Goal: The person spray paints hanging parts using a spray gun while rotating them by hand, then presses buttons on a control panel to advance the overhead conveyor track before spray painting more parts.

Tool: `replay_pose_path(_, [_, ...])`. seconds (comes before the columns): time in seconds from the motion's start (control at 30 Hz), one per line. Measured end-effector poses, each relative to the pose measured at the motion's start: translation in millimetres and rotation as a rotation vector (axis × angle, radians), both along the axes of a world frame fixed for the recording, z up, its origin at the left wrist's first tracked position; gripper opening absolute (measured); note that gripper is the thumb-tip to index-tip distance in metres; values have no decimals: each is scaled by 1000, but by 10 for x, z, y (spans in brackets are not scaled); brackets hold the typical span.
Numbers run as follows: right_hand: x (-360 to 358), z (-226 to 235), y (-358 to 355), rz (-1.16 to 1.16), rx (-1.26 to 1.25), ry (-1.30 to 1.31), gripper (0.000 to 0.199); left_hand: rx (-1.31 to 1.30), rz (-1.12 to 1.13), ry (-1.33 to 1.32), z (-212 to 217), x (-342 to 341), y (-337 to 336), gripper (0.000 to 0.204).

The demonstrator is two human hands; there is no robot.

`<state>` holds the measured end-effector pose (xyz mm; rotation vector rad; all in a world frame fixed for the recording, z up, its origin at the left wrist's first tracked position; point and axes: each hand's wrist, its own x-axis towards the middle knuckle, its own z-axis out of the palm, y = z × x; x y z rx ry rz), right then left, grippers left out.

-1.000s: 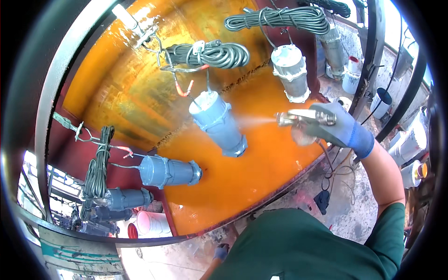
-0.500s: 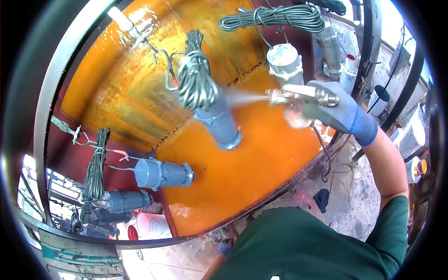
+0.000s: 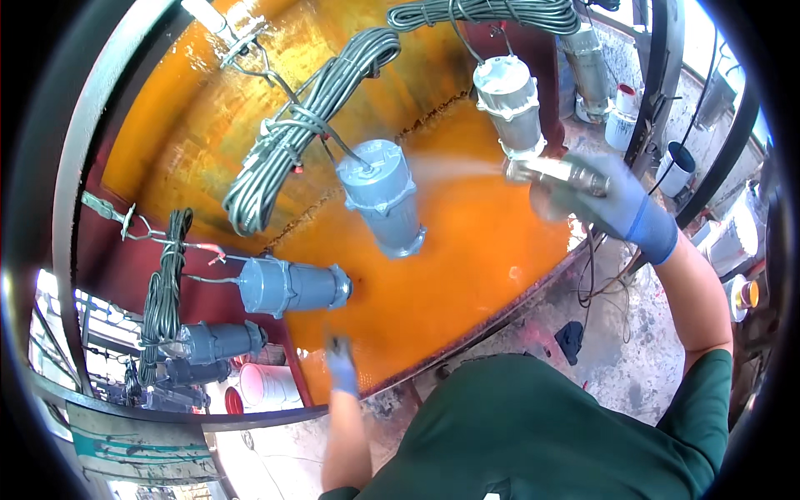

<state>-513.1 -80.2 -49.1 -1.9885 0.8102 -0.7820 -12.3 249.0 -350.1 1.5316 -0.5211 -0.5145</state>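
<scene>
My right hand [image 3: 621, 200], in a blue-grey work glove, is closed round a metal spray gun [image 3: 546, 170]. A pale mist leaves its nozzle leftward and reaches a hanging cylindrical pump [image 3: 381, 200] coated blue-grey. Above that pump hangs its bundled dark cable [image 3: 308, 133]. A barer grey metal pump [image 3: 510, 104] hangs just above the spray gun. My gloved left hand [image 3: 341, 367] is raised over the lower edge of the orange-coated booth, below another blue-grey pump [image 3: 296, 287]; motion smears its fingers.
The booth's orange floor [image 3: 442, 300] carries wet-looking paint. A curved metal rail [image 3: 68, 208] holds hooks along the left. More coated pumps [image 3: 221, 343] hang lower left, by a white bucket [image 3: 271, 383]. Cans [image 3: 675, 167] stand at right; a hose [image 3: 590, 267] trails down, and a dark cloth [image 3: 570, 340] lies on the floor.
My left hand has come up from the lower edge to over the booth. The middle pump and its cable bundle have turned and swung. My right hand has shifted slightly right, still spraying.
</scene>
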Motion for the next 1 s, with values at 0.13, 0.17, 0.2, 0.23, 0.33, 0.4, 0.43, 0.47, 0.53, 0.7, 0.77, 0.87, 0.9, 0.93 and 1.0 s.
replay_pose_path(0.13, [-91,-60,57,136,-31,-23,21,-265,-71,-128,1727,427,-1026,65])
replay_pose_path(0.17, [-120,-86,87,250,-60,25,20,-356,-50,-130,2155,366,-1231,69])
replay_pose_path(0.2, [-166,-73,118,269,-89,112,21,-418,-81,-121,2592,126,-1436,74])
replay_pose_path(0.23, [-184,-113,116,227,-92,117,22,-492,-143,-113,2840,162,-1615,72])
replay_pose_path(0.33, [-119,-115,85,37,42,67,24,-586,-283,-85,3259,378,-1878,61])
replay_pose_path(0.4, [-88,-273,-52,-74,-115,-4,23,-592,-163,-15,3280,433,-2032,52])
replay_pose_path(0.43, [-31,-275,34,-74,-64,-114,21,-575,-132,-33,3264,445,-2047,50])
replay_pose_path(0.47, [21,-334,111,-34,58,-215,20,-535,-132,-102,3212,431,-2103,52])
replay_pose_path(0.53, [39,-247,259,162,-108,-93,21,-397,-77,-107,3219,495,-2086,55])
replay_pose_path(0.7, [57,-150,158,50,-131,-50,20,-389,84,102,2820,512,-2000,50])
replay_pose_path(0.77, [-46,-143,-42,-38,-164,-25,21,-293,113,119,2419,285,-1966,33])
replay_pose_path(0.87, [-107,321,-12,206,-41,149,22,-241,-72,410,1454,109,-1554,20])
replay_pose_path(0.9, [0,469,31,233,-150,217,21,-273,-111,436,442,765,-1172,25])
replay_pose_path(0.93, [-37,455,-21,171,-209,315,20,12,142,427,361,241,-1267,28])
replay_pose_path(1.0, [37,675,43,151,-187,97,22,23,-35,330,-850,341,-362,12])
